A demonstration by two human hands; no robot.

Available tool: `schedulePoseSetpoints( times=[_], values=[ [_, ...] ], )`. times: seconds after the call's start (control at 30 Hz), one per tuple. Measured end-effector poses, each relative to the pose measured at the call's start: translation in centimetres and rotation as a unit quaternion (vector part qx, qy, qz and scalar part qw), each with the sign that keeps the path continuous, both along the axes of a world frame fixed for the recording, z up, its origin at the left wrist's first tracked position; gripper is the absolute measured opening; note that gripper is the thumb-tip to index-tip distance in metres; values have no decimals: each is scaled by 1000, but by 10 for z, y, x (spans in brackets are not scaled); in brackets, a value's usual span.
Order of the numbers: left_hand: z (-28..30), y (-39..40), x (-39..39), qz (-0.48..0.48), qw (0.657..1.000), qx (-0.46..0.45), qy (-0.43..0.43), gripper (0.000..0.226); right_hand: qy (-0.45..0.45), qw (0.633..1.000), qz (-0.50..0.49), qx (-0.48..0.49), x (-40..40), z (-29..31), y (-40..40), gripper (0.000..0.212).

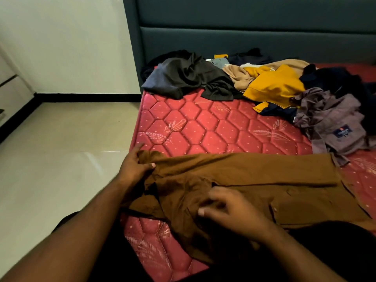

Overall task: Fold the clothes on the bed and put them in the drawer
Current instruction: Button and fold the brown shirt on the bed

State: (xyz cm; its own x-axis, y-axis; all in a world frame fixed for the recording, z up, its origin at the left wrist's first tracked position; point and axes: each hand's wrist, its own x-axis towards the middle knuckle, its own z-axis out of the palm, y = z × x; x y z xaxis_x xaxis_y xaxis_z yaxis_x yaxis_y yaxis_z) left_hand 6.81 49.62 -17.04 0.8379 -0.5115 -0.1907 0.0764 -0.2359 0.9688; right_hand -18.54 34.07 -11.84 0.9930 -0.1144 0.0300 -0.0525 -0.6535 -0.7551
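Brown shirt (244,176) laid flat on the bed (203,127) near edge, left hand (135,165) gripping its corner, right hand (225,208) pinching mid-fabric — first fold underway, pile (264,82) near the headboard untouched, nothing in the drawer yet by my read.

Your brown shirt (254,180) lies spread and creased across the lower middle of the frame on the red bed (203,127). The unfolded clothes pile (264,84) sits crumpled at upper right, near the headboard.
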Motion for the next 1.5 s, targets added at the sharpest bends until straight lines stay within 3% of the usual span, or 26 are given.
schedulePoseSetpoints(
  times=[0.07, 0.13, 0.2, 0.27, 0.3, 0.4, 0.53, 0.6, 0.67, 0.7, 0.73, 0.8, 0.87, 0.9, 0.97, 1.03, 1.1, 1.13, 1.2, 1.27, 1.33, 1.4, 1.5],
  values=[
    [11, -12, 3, 33, 998, -53, 3, 60, -85, 990, -111, -25, 24, -15, -26, 12],
    [17, -23, 15, 66, 993, -90, -23, 49, -82, 979, -177, -54, 45, -31, -57, 14],
    [13, -29, 27, 76, 993, -76, -58, 47, 67, 976, -175, -115, 53, -50, -83, 37],
    [-3, -34, 37, 68, 996, -11, -61, 53, 232, 938, -141, -217, 48, -72, -95, 63],
    [-9, -36, 40, 66, 996, 19, -52, 58, 265, 924, -127, -247, 44, -80, -96, 70],
    [-22, -44, 46, 65, 994, 69, -63, 66, 245, 922, -130, -272, 38, -95, -93, 84],
    [-28, -42, 44, 52, 974, 128, -178, 71, 215, 916, -145, -307, 37, -106, -95, 85],
    [-28, -35, 44, 63, 938, 211, -266, 78, 217, 916, -144, -305, 37, -106, -94, 85],
    [-23, -30, 34, 91, 868, 300, -384, 78, 214, 912, -143, -319, 33, -103, -91, 82],
    [-17, -29, 24, 81, 844, 288, -445, 70, 195, 910, -146, -335, 31, -101, -90, 79],
    [-10, -29, 10, 31, 839, 241, -488, 61, 162, 913, -150, -342, 29, -97, -89, 76],
    [-2, -27, -19, -166, 847, 120, -491, 41, 78, 944, -131, -294, 26, -83, -87, 61],
    [-2, -19, -39, -313, 808, 83, -492, 34, 23, 986, -35, -164, 18, -68, -85, 23],
    [-5, -13, -43, -343, 789, 86, -502, 41, 44, 990, 23, -132, 12, -61, -83, 15],
    [-13, 1, -48, -369, 737, 116, -555, 60, 149, 974, 109, -135, -5, -49, -81, 17],
    [-28, 18, -53, -407, 659, 160, -612, 71, 241, 944, 136, -181, -20, -43, -78, 34],
    [-37, 25, -56, -432, 593, 219, -643, 70, 277, 916, 149, -248, -27, -38, -72, 54],
    [-39, 25, -58, -435, 582, 240, -643, 63, 299, 891, 162, -300, -27, -34, -68, 64],
    [-34, 23, -65, -426, 612, 264, -611, 46, 330, 843, 193, -379, -29, -30, -59, 70],
    [-26, 22, -72, -414, 691, 289, -517, 36, 324, 824, 219, -410, -31, -26, -51, 54],
    [-23, 21, -73, -397, 770, 296, -403, 37, 285, 850, 197, -397, -36, -17, -54, 38],
    [-20, 21, -72, -356, 830, 257, -342, 37, 239, 899, 111, -350, -43, 1, -66, 37],
    [-13, 24, -70, -295, 870, 220, -328, 26, 113, 935, 26, -335, -50, 55, -86, 48]
  ],
)
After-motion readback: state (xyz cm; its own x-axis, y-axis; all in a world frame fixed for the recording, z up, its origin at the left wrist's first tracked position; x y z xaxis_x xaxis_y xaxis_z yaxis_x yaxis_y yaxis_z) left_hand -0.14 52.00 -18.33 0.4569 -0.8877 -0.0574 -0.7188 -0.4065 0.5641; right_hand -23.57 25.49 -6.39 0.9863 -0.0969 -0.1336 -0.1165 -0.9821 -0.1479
